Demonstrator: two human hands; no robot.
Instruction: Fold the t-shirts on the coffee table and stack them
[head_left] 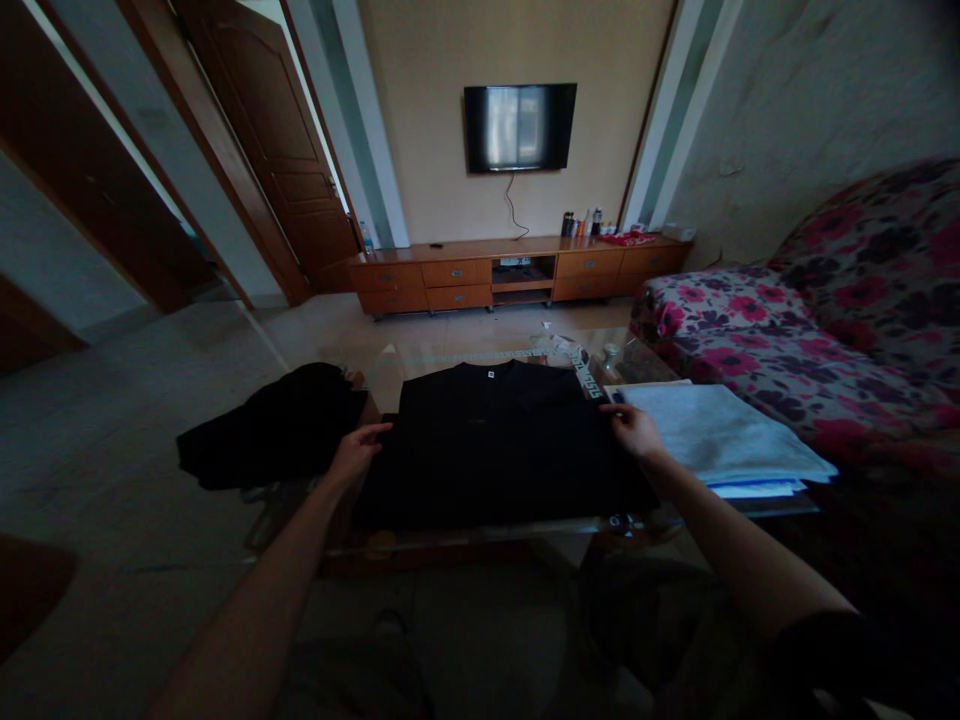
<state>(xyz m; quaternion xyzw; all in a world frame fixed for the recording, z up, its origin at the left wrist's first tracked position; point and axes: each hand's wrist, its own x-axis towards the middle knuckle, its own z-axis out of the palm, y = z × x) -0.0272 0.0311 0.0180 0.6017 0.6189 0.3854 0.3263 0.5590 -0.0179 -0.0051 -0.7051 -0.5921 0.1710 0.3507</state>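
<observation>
A black T-shirt (487,450) lies spread flat on the glass table, its collar with a small white label at the far side. At its left edge, the fingers of my left hand (358,455) are closed on the sleeve cloth. My right hand (637,432) pinches the shirt's right edge at about the same height. To the left sits a heap of black cloth (277,425). Beside my right hand is a stack of folded light grey and blue cloth (727,435).
The glass table (450,540) has see-through edges. A flowered sofa (825,340) stands on the right. Across the room are a low wooden cabinet (457,272) with bottles on top, a wall television (520,128) and a wooden door (274,130).
</observation>
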